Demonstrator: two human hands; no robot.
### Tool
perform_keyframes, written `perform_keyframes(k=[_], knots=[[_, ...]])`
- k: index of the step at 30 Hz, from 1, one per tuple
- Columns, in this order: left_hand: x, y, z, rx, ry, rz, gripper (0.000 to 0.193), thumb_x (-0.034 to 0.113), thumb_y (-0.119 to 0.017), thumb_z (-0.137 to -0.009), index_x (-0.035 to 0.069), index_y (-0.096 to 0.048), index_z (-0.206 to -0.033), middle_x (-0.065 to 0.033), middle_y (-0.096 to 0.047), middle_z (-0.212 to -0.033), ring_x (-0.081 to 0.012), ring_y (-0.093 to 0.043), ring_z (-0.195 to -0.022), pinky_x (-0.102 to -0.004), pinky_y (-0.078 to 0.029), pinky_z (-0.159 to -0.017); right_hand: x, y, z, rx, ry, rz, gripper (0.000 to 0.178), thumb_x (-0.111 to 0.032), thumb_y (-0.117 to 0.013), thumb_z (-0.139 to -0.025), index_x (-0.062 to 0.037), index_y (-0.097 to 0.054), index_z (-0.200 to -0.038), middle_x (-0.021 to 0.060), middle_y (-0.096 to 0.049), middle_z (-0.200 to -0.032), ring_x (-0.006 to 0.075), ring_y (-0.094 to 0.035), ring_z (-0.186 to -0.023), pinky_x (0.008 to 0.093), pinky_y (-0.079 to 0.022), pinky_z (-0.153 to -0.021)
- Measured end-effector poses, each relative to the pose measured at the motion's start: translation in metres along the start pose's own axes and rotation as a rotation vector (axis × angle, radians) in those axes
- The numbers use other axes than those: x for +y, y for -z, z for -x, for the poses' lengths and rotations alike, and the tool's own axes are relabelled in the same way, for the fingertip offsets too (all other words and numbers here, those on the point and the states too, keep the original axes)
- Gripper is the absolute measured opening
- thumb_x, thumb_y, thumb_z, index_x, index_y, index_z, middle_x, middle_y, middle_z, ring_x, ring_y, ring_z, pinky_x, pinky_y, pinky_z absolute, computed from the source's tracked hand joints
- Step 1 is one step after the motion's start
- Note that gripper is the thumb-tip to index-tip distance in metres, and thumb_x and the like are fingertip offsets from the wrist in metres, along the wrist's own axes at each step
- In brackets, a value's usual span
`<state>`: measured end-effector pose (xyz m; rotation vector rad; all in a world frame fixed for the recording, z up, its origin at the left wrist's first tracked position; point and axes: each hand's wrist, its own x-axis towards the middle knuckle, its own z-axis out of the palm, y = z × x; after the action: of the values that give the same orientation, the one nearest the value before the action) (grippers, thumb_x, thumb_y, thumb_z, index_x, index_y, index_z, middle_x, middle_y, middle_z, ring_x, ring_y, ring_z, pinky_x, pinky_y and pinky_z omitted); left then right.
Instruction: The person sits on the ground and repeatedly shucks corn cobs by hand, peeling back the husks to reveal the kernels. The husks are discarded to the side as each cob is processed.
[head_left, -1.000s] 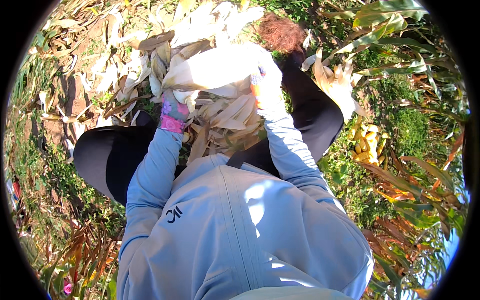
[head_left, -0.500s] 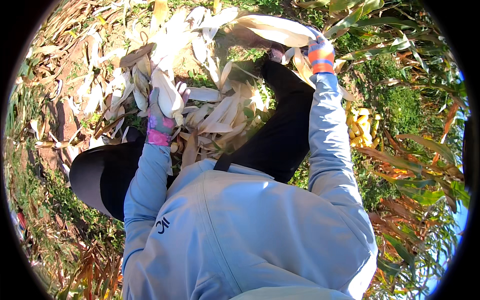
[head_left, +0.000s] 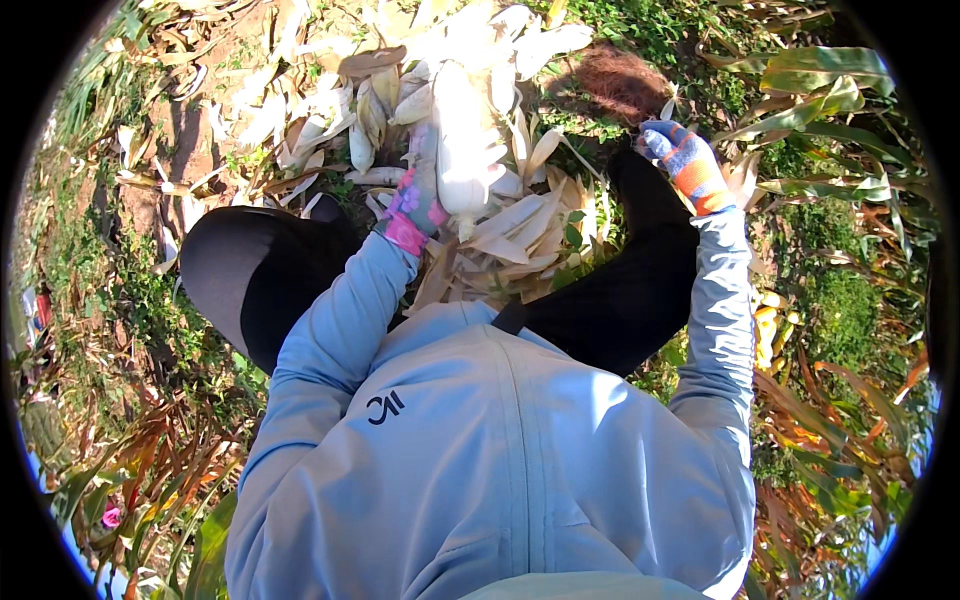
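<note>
Head view: the left hand (head_left: 420, 185) wraps its fingers around a pale corn ear (head_left: 461, 140).
The ear is over loose husks (head_left: 515, 235), left of the right hand (head_left: 688, 165), which is near a reddish-brown tuft (head_left: 622, 82); I cannot tell its grip.

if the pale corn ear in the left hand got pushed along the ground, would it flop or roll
The corn ear is probably stiff, as it runs straight past the left hand without sagging. Its long, rounded shape suggests it could roll sideways, though the loose, uneven husks nearby would likely check it.
</note>
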<state>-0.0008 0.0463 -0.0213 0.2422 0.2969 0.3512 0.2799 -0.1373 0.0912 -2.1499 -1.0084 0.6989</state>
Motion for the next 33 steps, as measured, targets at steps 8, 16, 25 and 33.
perform_keyframes(k=[8,16,25,33], knots=[[0.001,-0.02,0.013,0.005,-0.232,-0.208,0.053,0.019,-0.053,-0.085,0.01,-0.029,-0.132,-0.0098,-0.045,-0.122,-0.022,-0.048,-0.108,-0.0363,-0.044,-0.089,-0.096,-0.15,0.01,-0.329,0.146,-0.435,0.031,-0.017,-0.064,-0.078,0.0002,-0.056,-0.103,0.005,-0.061,-0.089,0.0092,-0.055,-0.078,0.0213,-0.044,-0.071],[0.003,-0.023,0.018,0.093,-0.262,-0.555,0.054,0.008,-0.048,-0.088,0.009,-0.022,-0.136,-0.0073,-0.039,-0.128,-0.0179,-0.043,-0.114,-0.0335,-0.039,-0.095,-0.077,-0.164,-0.007,-0.361,-0.107,-0.598,0.023,-0.021,-0.069,-0.076,-0.0048,-0.056,-0.086,-0.0009,-0.056,-0.071,0.005,-0.049,-0.06,0.0182,-0.04,-0.055],[-0.001,-0.013,0.018,0.128,-0.169,-0.323,0.039,0.027,-0.047,-0.09,0.006,-0.041,-0.123,-0.0059,-0.051,-0.113,-0.0149,-0.051,-0.102,-0.03,-0.043,-0.088,-0.06,-0.164,-0.007,-0.389,0.089,-0.505,0.017,-0.018,-0.063,-0.079,-0.0048,-0.058,-0.086,-0.0012,-0.055,-0.069,0.006,-0.05,-0.06,0.0199,-0.04,-0.053],[0.0,-0.025,0.024,0.241,-0.122,-0.283,0.042,0.043,-0.047,-0.088,0.008,-0.05,-0.111,-0.003,-0.056,-0.096,-0.0113,-0.055,-0.083,-0.0267,-0.048,-0.074,-0.054,-0.187,-0.001,-0.202,0.32,-0.362,0.01,-0.014,-0.062,-0.077,-0.0052,-0.058,-0.078,0.0009,-0.053,-0.069,0.0093,-0.051,-0.062,0.0225,-0.042,-0.057]])
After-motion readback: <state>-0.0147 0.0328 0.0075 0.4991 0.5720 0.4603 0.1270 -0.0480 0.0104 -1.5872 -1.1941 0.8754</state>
